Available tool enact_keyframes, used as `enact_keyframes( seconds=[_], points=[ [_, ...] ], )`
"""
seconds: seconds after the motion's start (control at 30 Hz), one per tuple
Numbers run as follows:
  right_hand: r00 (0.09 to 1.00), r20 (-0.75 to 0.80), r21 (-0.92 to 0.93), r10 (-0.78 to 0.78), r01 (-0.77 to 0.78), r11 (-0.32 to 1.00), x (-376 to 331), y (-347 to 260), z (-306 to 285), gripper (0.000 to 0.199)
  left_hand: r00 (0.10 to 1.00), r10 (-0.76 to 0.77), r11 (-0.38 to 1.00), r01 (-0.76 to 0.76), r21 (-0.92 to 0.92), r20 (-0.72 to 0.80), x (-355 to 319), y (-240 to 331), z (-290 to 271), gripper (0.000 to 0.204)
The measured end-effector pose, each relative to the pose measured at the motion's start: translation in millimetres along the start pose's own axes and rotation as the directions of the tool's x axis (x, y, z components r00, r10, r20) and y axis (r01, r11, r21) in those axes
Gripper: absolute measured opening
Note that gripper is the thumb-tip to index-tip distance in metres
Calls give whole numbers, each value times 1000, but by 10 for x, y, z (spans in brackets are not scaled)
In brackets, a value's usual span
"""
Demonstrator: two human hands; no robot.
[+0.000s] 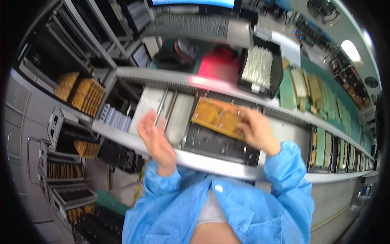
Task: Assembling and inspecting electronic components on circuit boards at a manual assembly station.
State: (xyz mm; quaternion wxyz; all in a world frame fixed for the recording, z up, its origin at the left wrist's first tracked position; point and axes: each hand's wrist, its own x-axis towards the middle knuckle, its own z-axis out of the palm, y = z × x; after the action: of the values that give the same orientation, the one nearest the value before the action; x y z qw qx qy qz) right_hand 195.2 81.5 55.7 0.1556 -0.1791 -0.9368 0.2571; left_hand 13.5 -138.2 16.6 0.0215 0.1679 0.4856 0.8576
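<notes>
An orange-yellow circuit board panel lies tilted over a black fixture plate set in the conveyor track. My right hand grips the panel at its right end, the fingers bent over the edge. To the left, my left hand is raised with its fingers apart and nothing in it. It hovers near two metal rods over a pale plate, and motion blurs it slightly. Whether the panel's underside touches the fixture, I cannot tell.
Beyond the metal rail stand a keyboard and a black bin of whitish strips. A red glow falls beside it. More fixtures with green and tan boards line the track at right. Racks of boards stand at left.
</notes>
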Motion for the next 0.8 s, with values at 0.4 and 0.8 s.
enact_keyframes(
  seconds=[0.4, 0.8],
  points=[
    [994, 63, -50, -93, 96, 994, -311, 200, 430, 49, 995, 42, 995, -34, 91, -88, 151, 30, -361, 33],
    [997, -17, -318, 70, -72, 946, -952, -169, 383, 46, 361, -391, 448, -729, 518, 847, -163, -148, 146, 74]
  ],
)
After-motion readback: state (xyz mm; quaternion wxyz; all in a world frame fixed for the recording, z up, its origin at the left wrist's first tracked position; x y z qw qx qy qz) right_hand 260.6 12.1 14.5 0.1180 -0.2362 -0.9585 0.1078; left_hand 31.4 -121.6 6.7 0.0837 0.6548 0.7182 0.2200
